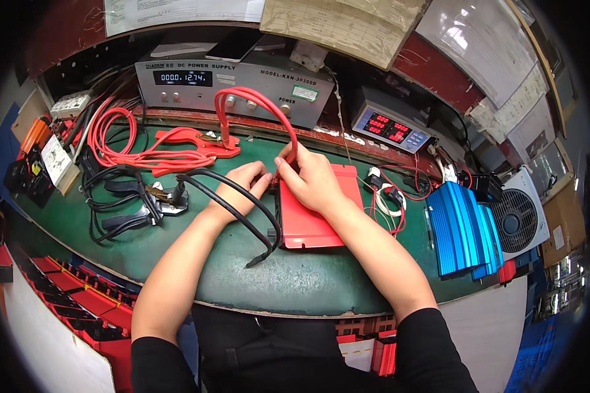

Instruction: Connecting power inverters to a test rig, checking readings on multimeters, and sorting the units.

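Note:
A red metal box point(311, 216) lies on the green bench mat in front of me. My right hand point(311, 180) is closed around the end of the thick red cable point(259, 95) at the box's far left corner. That cable arches back to a red clamp point(196, 139). Beside it, at the box's left end, my left hand point(242, 187) has its fingers curled together; what they hold, if anything, is hidden. A black cable point(269, 219) loops over my left wrist, its loose tip on the mat. It runs from the black-handled clamp point(154, 203) on the left.
Behind stand a grey power supply point(242, 85) and a small meter with red digits point(392, 124). To the right are blue finned housings point(459, 229) and a white fan point(521, 209). Thin wires point(390, 196) lie beside the box. Red boxes point(78, 295) fill the lower left.

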Demonstrator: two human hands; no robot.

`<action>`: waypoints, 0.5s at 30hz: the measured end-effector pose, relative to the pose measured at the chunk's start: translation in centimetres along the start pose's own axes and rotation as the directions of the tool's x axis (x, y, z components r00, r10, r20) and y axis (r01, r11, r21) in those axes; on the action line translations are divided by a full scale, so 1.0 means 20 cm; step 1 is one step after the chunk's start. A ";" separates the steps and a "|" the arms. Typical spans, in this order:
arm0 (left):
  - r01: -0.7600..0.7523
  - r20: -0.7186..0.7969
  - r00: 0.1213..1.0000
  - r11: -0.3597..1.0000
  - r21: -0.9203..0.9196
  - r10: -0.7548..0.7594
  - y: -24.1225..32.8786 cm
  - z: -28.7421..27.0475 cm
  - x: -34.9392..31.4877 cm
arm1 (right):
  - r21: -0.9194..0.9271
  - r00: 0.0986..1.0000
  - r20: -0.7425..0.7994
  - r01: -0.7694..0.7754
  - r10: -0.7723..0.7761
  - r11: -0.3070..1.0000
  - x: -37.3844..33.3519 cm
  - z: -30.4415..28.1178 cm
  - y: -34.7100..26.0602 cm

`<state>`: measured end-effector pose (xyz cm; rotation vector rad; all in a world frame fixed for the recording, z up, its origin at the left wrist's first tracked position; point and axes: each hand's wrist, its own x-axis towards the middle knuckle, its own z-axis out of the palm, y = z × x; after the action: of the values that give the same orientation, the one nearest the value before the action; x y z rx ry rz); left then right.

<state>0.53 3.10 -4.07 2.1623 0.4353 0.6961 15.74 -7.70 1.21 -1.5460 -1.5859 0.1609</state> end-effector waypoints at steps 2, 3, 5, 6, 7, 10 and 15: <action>-0.004 -0.025 1.000 0.997 0.072 0.006 0.01 0.01 0.00 | 0.002 1.000 0.005 0.000 0.000 1.000 -0.01 0.00 0.02; 0.000 -0.057 0.998 1.000 -0.002 0.000 0.02 0.02 0.00 | 0.004 1.000 0.007 0.001 -0.001 1.000 -0.01 0.00 0.03; -0.004 -0.049 0.999 1.000 -0.030 0.003 0.04 0.01 0.00 | -0.005 1.000 0.009 0.006 -0.006 1.000 0.00 0.00 0.03; -0.007 -0.041 0.999 0.998 -0.058 0.004 0.05 0.00 0.00 | -0.013 1.000 0.011 0.010 -0.010 1.000 -0.01 0.00 0.02; -0.006 -0.041 0.999 0.998 -0.059 0.004 0.04 0.00 0.00 | -0.013 1.000 0.012 0.010 -0.009 1.000 -0.01 0.00 0.01; -0.029 -0.011 1.000 0.999 0.042 0.029 0.00 0.00 0.00 | 0.006 1.000 0.014 -0.004 0.004 1.000 0.00 -0.01 0.00; -0.015 -0.061 0.998 0.999 -0.040 0.013 0.02 0.01 0.00 | -0.019 1.000 0.013 0.006 -0.006 1.000 -0.01 -0.01 0.01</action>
<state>0.64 2.70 -3.78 2.1122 0.4349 0.7739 15.92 -7.85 1.12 -1.5576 -1.6059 0.1533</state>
